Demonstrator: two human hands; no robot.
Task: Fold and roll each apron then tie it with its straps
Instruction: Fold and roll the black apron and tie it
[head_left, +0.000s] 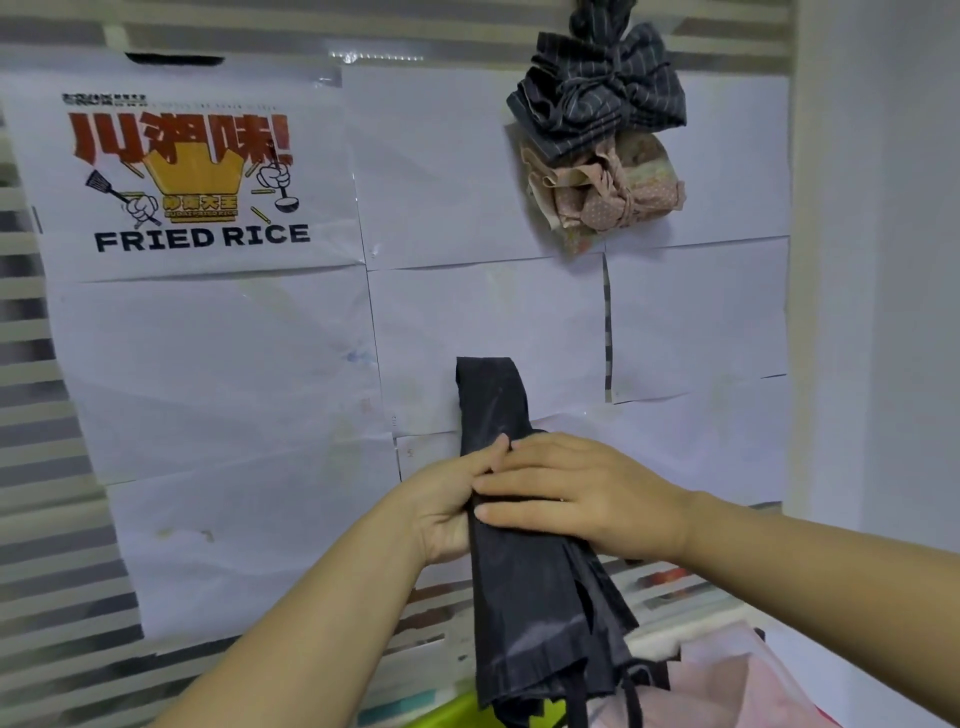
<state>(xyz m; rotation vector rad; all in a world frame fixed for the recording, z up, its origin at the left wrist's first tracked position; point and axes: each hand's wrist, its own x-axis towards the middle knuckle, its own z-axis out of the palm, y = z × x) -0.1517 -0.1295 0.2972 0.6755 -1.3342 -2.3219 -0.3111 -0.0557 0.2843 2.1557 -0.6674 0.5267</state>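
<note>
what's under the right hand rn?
The folded black apron; the right hand lies flat across it. The left hand grips the apron's left edge, its fingers partly beneath the right hand. Hidden: the apron fold under the palm and the right thumb.

A frosted pane (31, 364) with level pale and dark bands fills the left side. White paper sheets (488, 338) are stuck over it edge to edge, creased and faintly stained. At upper left is a poster (192, 171) with red characters, a gold crown and "FRIED RICE" in black. A plain white wall (883, 260) stands at right. The light is soft and even.
</note>
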